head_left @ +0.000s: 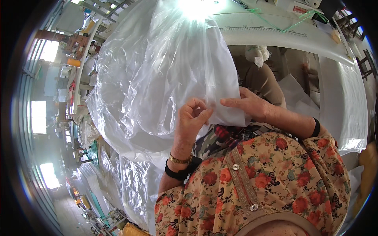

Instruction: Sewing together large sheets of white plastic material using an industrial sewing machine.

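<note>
A large, shiny sheet of clear plastic film (157, 82) hangs in folds from the lit table top down toward my lap and spreads off to the left. My left hand (190, 120), with a gold watch and a black band at the wrist, pinches the film near its lower edge, fingers curled and thumb tip against them. Close by on the right, my right hand (252, 104) holds the film's right edge, thumb on top and the other fingers partly hidden behind it. A small gap separates the two hands. Bright glare washes out the film's upper end.
A white work table (275, 37) with a ruler strip (264, 30) and green thread (289, 25) lies ahead. White machine parts (301, 6) stand at its far right. More plastic film (342, 106) drapes at right, and crumpled film (138, 185) lies at lower left.
</note>
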Demonstrator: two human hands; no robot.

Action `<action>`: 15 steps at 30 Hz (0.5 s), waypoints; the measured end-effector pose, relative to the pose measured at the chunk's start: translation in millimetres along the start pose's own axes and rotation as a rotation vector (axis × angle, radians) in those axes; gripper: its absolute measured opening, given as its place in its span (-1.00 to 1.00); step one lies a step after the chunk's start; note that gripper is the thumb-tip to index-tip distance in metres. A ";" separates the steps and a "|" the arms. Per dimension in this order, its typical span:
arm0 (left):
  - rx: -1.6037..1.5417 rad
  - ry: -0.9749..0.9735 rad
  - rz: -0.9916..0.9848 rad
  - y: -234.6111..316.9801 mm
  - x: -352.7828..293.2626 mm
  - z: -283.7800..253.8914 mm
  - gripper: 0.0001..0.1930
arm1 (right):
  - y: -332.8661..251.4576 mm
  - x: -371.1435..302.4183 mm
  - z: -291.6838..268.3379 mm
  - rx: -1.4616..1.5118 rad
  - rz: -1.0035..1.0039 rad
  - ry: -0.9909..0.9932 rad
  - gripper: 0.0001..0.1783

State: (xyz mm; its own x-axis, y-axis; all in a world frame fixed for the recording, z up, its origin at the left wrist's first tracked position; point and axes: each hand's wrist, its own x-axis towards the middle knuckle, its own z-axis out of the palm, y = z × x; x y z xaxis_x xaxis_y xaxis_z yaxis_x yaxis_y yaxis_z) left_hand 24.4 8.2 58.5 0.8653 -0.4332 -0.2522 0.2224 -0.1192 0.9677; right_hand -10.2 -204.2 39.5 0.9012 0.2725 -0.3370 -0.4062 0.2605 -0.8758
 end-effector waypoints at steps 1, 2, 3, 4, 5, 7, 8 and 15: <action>-0.001 -0.002 -0.002 3.4 0.1 4.5 -0.80 | -0.5 2.9 3.1 0.001 0.002 0.002 -0.51; 0.019 -0.011 -0.009 6.5 0.3 9.3 -0.76 | -0.3 6.4 5.6 -0.030 0.010 -0.004 -0.53; 0.038 -0.017 -0.015 7.3 -0.6 12.5 -0.73 | 1.3 8.1 7.2 -0.061 0.018 -0.012 -0.54; 0.035 -0.015 -0.018 5.9 -1.4 14.0 -0.73 | 6.7 9.5 8.0 -0.062 0.022 -0.014 -0.54; 0.001 -0.029 0.001 4.0 -2.2 15.0 -0.69 | 14.5 11.2 9.1 -0.016 0.002 0.018 -0.56; -0.035 -0.036 0.022 0.9 0.2 10.5 -0.66 | 19.7 14.3 10.8 0.027 -0.016 0.045 -0.58; 0.018 -0.073 -0.012 0.2 1.7 5.6 -0.71 | 20.6 14.3 10.4 0.046 -0.030 0.056 -0.60; 0.038 -0.072 0.047 -0.5 -5.9 -2.8 -0.88 | 17.7 10.8 6.4 -0.103 0.017 0.067 -0.61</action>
State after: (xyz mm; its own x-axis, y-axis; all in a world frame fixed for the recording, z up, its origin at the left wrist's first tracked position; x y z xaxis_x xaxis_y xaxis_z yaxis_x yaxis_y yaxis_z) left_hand 20.4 13.3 59.5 0.8396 -0.5019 -0.2076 0.1637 -0.1307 0.9778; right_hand -8.6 -190.7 22.5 0.9037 0.2129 -0.3716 -0.4072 0.1586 -0.8995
